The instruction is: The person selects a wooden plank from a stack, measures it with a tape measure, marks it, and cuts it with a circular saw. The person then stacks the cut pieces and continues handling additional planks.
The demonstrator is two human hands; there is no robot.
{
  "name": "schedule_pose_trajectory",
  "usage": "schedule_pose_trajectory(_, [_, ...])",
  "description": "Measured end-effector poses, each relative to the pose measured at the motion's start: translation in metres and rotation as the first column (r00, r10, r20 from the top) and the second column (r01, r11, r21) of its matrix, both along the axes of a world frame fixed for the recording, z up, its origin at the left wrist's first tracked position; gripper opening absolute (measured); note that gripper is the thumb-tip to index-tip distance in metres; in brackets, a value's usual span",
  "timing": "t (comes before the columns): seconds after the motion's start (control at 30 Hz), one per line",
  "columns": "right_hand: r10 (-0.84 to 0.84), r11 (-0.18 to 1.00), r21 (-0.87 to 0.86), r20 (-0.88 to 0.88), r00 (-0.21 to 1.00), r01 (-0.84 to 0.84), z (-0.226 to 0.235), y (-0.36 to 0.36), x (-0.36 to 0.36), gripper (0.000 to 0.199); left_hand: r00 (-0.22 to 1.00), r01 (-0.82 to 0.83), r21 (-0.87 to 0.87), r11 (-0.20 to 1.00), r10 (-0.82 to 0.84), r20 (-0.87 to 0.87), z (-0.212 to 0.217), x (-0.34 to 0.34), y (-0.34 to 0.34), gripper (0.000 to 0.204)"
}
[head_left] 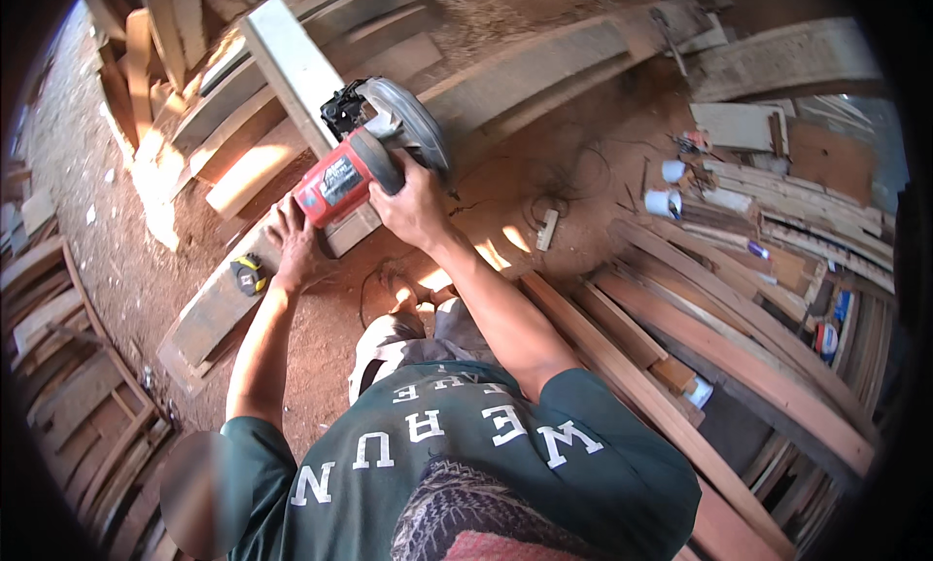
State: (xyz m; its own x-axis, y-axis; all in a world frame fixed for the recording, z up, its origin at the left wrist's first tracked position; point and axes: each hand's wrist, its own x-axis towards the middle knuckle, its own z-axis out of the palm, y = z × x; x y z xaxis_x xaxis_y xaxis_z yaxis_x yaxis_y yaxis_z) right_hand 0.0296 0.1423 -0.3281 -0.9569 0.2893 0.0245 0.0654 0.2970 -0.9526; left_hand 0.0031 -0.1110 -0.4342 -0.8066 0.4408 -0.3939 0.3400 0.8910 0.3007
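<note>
A circular saw (335, 184) with a red motor housing and a grey blade guard sits on a long plank (296, 70) with a pale top. My right hand (416, 203) is wrapped around the saw's dark handle. Just left of the motor end, my left hand (299, 245) rests with its fingers spread, by the plank's near end; whether it touches the housing I cannot make out. Beneath runs a thick timber beam (219, 298), and on it lies a yellow and black tape measure (249, 274). The saw's blade is hidden by its guard.
Stacked boards (243, 143) lie beyond the plank on the left. Long reddish beams (719, 337) fill the right side. White cups (663, 203) stand among scraps at the far right. A power strip (547, 230) and loose cords lie on the dirt floor.
</note>
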Motion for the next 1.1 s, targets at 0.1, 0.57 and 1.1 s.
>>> schedule_pose_trajectory(0.1, [-0.082,0.994,0.071,-0.016,0.997,0.083,0.042,0.038,0.043,0.027,0.999,-0.032,0.01,0.999,0.032,-0.024,0.004,0.003,0.01,0.144])
schedule_pose_trajectory(0.57, [-0.464,0.808,0.485,0.175,0.868,0.335,0.057,0.289,0.188,0.03,0.959,-0.278,-0.013,0.96,0.277,-0.061,0.003,0.015,0.048,0.151])
schedule_pose_trajectory(1.1, [0.528,0.695,0.521,0.1,0.844,-0.496,0.132,0.332,0.071,0.046,0.365,-0.9,-0.074,0.429,0.835,0.412,-0.007,0.296,0.207,0.105])
